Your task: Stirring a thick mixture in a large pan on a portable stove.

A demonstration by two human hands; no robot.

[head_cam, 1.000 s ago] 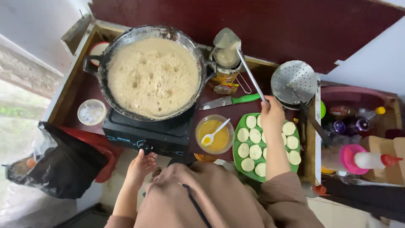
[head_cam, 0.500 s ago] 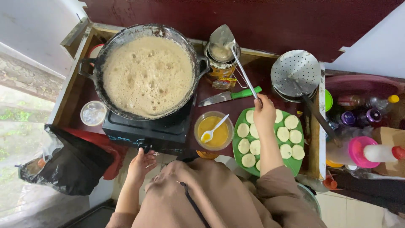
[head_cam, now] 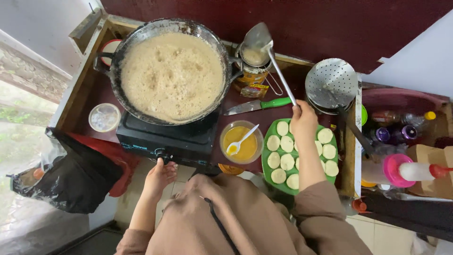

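Steel ladle (head_cam: 264, 47) in right hand (head_cam: 303, 123); frothy wok (head_cam: 172, 71).

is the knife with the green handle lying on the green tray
No, the knife lies on the dark counter above the green tray, apart from it.

You have a single view here, from the camera worn on the head, looking almost straight down over your own chest at the counter from well above it (so no second view shares any of it). The wok (head_cam: 172, 71) sits toward 11 o'clock, the green plate (head_cam: 267, 175) toward 4 o'clock, the skimmer (head_cam: 331, 82) toward 2 o'clock. Floor shows at 7 o'clock.
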